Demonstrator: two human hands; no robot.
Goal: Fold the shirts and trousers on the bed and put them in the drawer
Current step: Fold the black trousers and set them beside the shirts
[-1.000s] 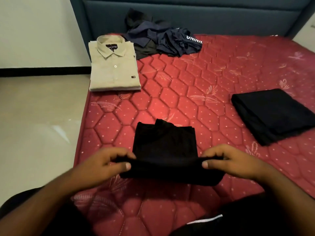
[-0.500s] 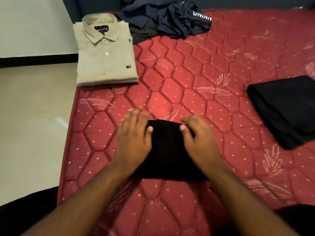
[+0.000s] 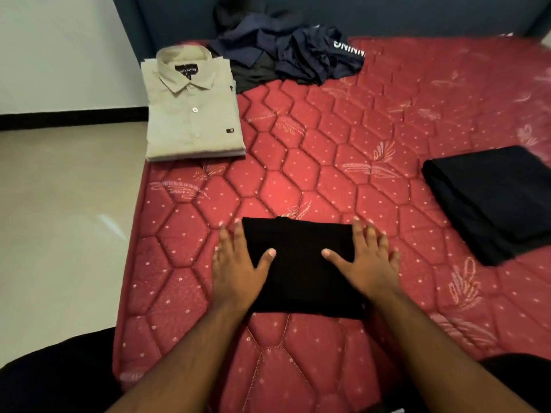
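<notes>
A folded black garment (image 3: pixel 299 263) lies flat on the red quilted mattress (image 3: pixel 328 150) in front of me. My left hand (image 3: pixel 238 266) rests flat over its left edge with straight, spread fingers. My right hand (image 3: pixel 365 260) lies flat on its right edge the same way. A folded beige shirt (image 3: pixel 193 108) sits at the mattress's far left corner. A folded black piece (image 3: pixel 501 201) lies at the right. A heap of unfolded dark blue and black clothes (image 3: pixel 286 55) sits against the headboard.
The dark blue padded headboard (image 3: pixel 387 13) runs along the back. Left of the bed is a pale tiled floor (image 3: pixel 59 219) and a white wall with a black skirting. No drawer is in view.
Both hands folded the near part of the black garment over, let go of it and laid flat on top, then slid apart to its left and right edges.
</notes>
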